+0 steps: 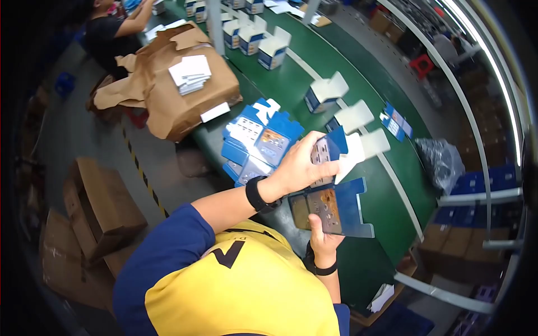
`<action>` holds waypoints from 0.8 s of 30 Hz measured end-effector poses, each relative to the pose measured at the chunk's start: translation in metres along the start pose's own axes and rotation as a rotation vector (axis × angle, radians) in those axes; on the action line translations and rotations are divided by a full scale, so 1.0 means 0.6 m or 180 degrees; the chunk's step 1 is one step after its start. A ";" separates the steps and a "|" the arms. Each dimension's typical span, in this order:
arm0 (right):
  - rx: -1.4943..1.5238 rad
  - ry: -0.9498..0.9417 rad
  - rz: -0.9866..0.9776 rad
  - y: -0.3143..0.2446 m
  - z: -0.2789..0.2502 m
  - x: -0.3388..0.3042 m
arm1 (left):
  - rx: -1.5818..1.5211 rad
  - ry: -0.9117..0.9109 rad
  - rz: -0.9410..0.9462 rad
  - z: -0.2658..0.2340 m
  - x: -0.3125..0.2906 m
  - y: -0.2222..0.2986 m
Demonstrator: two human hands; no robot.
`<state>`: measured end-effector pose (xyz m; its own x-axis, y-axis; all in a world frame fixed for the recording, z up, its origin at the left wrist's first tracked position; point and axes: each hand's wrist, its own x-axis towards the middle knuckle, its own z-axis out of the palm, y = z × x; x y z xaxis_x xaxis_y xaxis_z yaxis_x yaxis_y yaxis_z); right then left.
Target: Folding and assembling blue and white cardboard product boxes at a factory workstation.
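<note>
Both my hands are on a blue printed carton [330, 210], which is partly folded, its flaps sticking out to the right. Around its upper panel my left hand [302, 165] is closed, the thumb lying across the printed side near a white flap. Lower down, my right hand [324, 239] pinches the near edge with its thumb on the printed panel; its other fingers are hidden behind the board. To the left of the carton, a loose pile of flat blue carton blanks [263, 137] lies on the green table [370, 266].
Several opened boxes with white flaps [324, 95] stand in a row along the table. A brown paper parcel [224, 81] carries white cards [190, 73]. A clear plastic bag [441, 162] lies at right, cardboard boxes [106, 196] at left. A co-worker [109, 33] is at far left.
</note>
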<state>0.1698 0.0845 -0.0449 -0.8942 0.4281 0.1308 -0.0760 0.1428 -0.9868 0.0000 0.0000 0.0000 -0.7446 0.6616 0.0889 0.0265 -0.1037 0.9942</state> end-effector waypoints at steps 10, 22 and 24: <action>0.1567 0.1186 -0.0190 0.027 -0.090 0.026 | -0.2588 -0.1970 -0.0950 0.095 -0.027 -0.011; 0.1263 0.0331 -0.0013 -0.074 -0.112 0.030 | 0.1215 -0.1910 0.1394 0.051 0.000 -0.042; 0.1153 0.0194 -0.0042 -0.066 -0.128 0.034 | 0.1162 -0.1552 0.2095 0.054 0.013 -0.059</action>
<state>0.1886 0.1562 0.0043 -0.8651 0.4822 0.1384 -0.2484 -0.1720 -0.9533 0.0148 0.0332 -0.0326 -0.1398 0.8021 0.5806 0.6205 -0.3860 0.6826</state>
